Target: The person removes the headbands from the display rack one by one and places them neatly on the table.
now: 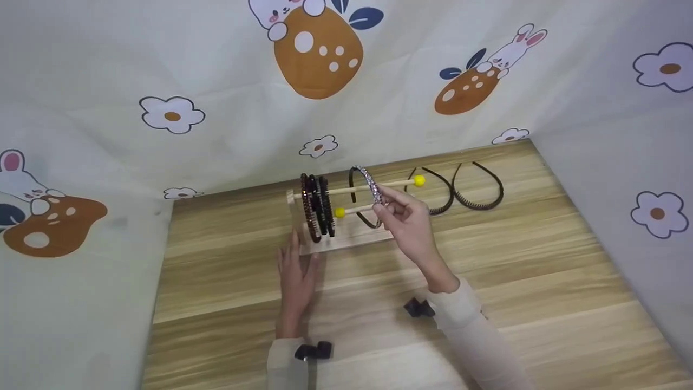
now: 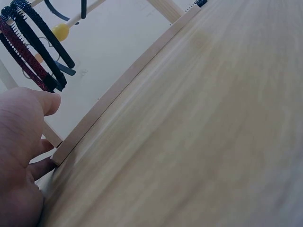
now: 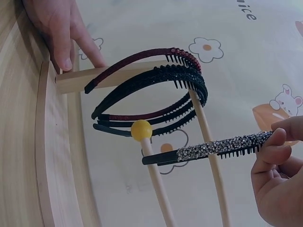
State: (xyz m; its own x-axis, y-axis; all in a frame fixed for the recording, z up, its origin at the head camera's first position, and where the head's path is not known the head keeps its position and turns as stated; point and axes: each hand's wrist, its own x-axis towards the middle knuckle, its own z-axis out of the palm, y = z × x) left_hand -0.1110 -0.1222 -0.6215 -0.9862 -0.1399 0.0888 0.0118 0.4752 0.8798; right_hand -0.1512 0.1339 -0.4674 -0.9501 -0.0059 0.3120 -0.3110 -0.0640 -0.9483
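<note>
My right hand pinches a headband covered in silver stones, with comb teeth along its inner side. In the right wrist view it crosses over both wooden rods of a headband stand. My left hand lies at the left end of the stand's pale wooden base, fingers extended and fingertips at its corner. Several dark headbands hang together at the rods' left part, among them a dark red one. Yellow balls cap the rod ends.
Two black toothed headbands lie on the wood-grain table right of the stand. Behind it rises a pale cloth printed with rabbits and flowers. Similar pale walls stand on the left and right sides.
</note>
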